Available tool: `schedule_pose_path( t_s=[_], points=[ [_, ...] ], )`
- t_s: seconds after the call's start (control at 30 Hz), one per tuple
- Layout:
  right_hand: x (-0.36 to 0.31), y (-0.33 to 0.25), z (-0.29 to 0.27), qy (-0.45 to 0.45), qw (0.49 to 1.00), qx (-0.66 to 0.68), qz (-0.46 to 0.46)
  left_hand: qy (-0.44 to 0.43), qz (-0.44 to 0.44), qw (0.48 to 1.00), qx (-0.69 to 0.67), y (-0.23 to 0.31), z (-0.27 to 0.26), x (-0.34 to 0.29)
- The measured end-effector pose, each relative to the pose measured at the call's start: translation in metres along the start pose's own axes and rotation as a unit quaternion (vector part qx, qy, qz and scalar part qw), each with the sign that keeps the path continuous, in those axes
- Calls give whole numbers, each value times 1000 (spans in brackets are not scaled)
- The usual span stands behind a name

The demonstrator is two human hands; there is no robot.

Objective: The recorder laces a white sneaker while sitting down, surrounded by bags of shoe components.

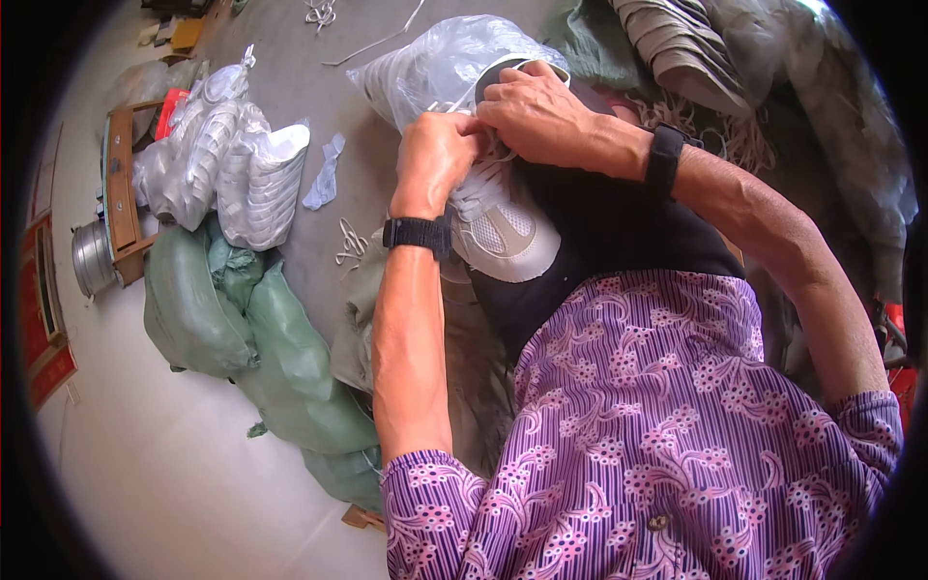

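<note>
A white and beige sneaker (505,235) rests on my lap, its toe toward me and its opening away. My left hand (437,159) is closed in a pinch at the sneaker's left side, with a white shoelace (449,106) showing at its fingertips. Over the tongue and collar, my right hand (539,111) is bent with its fingers pinched together at the lacing. The two hands nearly touch, and they hide the upper eyelets and most of the lace between them.
A clear plastic bag (425,63) lies just beyond the sneaker. Wrapped stacks of white shoe parts (261,184) sit at left, above green sacks (290,358). Beige stacked pieces (677,48) and a bundle of laces (739,140) lie at right. Loose laces (351,244) are on the floor.
</note>
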State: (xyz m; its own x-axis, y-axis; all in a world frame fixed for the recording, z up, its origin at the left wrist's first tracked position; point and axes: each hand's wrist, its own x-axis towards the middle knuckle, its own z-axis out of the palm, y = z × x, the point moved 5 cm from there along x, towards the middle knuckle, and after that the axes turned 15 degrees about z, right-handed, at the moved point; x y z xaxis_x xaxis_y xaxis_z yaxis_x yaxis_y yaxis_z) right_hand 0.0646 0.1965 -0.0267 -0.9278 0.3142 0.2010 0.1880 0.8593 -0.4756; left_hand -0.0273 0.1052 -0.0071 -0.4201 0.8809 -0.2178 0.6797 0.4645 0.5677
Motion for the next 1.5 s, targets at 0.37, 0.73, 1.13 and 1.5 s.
schedule_pose_path(
  t_s=[0.37, 0.73, 1.13, 1.5],
  points=[
    [-7, 2, -6, 13, 999, 50, -4, 242, 50, 966, -74, 2, 0, -31],
    [-4, 0, -5, -88, 992, 50, -74, 292, 36, 914, -280, -17, -2, -46],
    [0, 17, -54, -196, 955, 221, -37, 497, 2, 819, -286, -41, -91, -84],
    [29, 1, -42, -72, 940, 332, 26, 577, 16, 794, -189, -42, -163, -112]
  ],
)
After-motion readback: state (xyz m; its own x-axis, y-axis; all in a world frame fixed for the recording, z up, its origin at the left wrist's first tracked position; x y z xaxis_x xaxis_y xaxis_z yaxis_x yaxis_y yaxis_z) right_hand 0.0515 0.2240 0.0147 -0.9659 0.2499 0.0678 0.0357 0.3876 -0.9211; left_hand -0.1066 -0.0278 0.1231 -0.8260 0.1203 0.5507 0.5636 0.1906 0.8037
